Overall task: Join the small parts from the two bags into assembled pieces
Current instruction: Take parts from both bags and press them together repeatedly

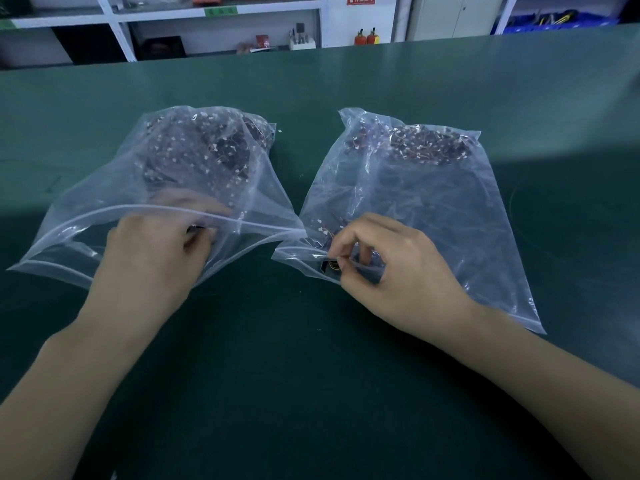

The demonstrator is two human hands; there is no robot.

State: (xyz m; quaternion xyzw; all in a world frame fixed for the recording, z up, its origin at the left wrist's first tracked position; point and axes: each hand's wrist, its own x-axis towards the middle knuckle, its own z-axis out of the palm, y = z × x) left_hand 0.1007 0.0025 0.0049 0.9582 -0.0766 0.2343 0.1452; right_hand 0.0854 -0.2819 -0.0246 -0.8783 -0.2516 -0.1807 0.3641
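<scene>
Two clear zip bags lie on the green table. The left bag (104, 188) holds a heap of small dark parts with white tips (204, 147) at its far end. My left hand (152, 251) reaches into its open mouth, fingers curled and blurred; what they hold is hidden. The right bag (450, 216) holds a similar heap of dark wired parts (429, 145) at its back. At that bag's mouth my right hand (384, 265) pinches a small black part with a yellow mark (330, 265) between thumb and forefinger.
The green table mat (311, 358) spreads wide on all sides of the bags. White shelving (214, 15) with boxes stands beyond the far edge, two red extinguishers (366, 38) beside it, and blue bins (554, 20) sit at the far right.
</scene>
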